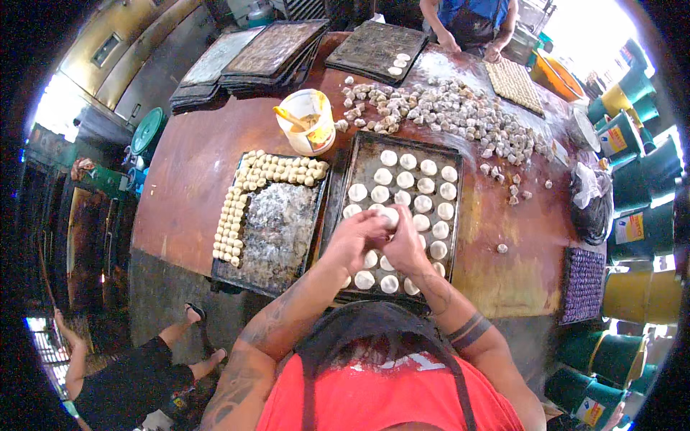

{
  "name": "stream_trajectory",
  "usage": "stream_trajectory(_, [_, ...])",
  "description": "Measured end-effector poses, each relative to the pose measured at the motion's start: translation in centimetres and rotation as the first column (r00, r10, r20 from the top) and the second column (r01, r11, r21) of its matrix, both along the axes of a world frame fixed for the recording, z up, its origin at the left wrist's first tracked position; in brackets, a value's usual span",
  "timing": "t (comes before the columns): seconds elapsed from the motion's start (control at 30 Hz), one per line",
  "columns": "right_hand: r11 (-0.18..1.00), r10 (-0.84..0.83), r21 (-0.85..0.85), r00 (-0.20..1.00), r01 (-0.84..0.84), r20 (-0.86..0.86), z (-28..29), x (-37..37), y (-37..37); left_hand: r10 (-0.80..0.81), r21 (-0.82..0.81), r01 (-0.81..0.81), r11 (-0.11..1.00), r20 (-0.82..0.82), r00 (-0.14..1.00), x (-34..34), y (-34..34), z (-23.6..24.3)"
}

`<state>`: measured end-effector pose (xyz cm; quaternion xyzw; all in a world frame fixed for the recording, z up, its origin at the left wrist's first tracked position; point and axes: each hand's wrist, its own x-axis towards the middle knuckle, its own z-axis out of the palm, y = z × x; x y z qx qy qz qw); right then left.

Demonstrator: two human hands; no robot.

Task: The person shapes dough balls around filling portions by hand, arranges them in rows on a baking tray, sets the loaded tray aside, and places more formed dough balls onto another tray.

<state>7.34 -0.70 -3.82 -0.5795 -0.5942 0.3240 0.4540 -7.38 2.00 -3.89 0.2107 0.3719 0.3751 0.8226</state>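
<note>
My left hand (359,237) and my right hand (402,241) meet over a dark baking tray (453,161), both with fingers curled around a white dough round (388,216) held between them. Flattened white dough rounds (428,167) lie in rows on this tray, some hidden under my hands and forearms. To the left sits a second, floury tray (280,223) with small pale dough balls (291,170) packed along its back and left side. Behind the trays stands a white bucket (320,134) of yellowish contents with a yellow utensil (286,115) in it.
The wooden table (172,215) bears stacked trays (269,47), heaped lumps (463,115), a plastic bag (593,205) and a purple-filled tray (582,284). A co-worker (467,18) works at the far side; another person (122,377) is low at left. Buckets (640,230) line the right.
</note>
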Motion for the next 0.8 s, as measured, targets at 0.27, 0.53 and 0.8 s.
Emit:
stream_trajectory(0.27, [0.966,-0.033,-0.259,0.999,0.022,-0.037,-3.5,-0.7,10.2,0.297,0.465,0.037,0.884,-0.621,0.725,-2.7,2.8,-1.0])
stream_trajectory(0.53, [0.990,0.048,0.064,0.740,-0.123,0.670,-4.6,-2.3,13.0,0.583,0.632,0.255,0.732,-0.774,0.246,-15.3,7.5,-6.0])
stream_trajectory(0.8, [0.983,-0.117,0.170,0.947,0.068,0.301,-4.4,6.3,12.7,0.466,0.270,0.388,0.881,-0.630,-0.621,-28.1,13.2,-9.5])
